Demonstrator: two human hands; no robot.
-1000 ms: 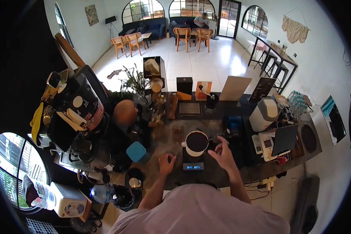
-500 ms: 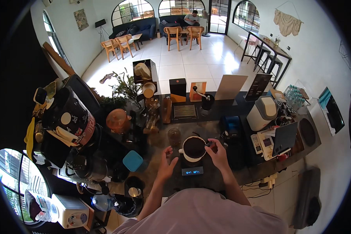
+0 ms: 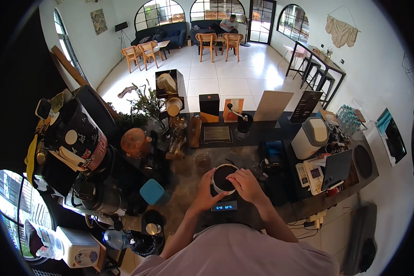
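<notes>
A white coffee dripper (image 3: pixel 223 176) filled with dark grounds sits on a small digital scale (image 3: pixel 224 206) at the counter's middle. My left hand (image 3: pixel 206 189) wraps the dripper's left side. My right hand (image 3: pixel 247 182) curls over its right rim. Both hands grip the dripper from opposite sides. An empty glass (image 3: pixel 202 162) stands just behind it to the left.
A blue lidded tub (image 3: pixel 152 191) and a black cup (image 3: pixel 152 226) lie to the left. A coffee grinder (image 3: pixel 78 140) fills the left. A white kettle-like machine (image 3: pixel 310 137), a tablet (image 3: pixel 337 167) and a card terminal (image 3: pixel 313 175) stand right. A person sits far back.
My left hand rose from the counter and closed on the dripper's left side. My right hand slid from beside the dripper onto its rim.
</notes>
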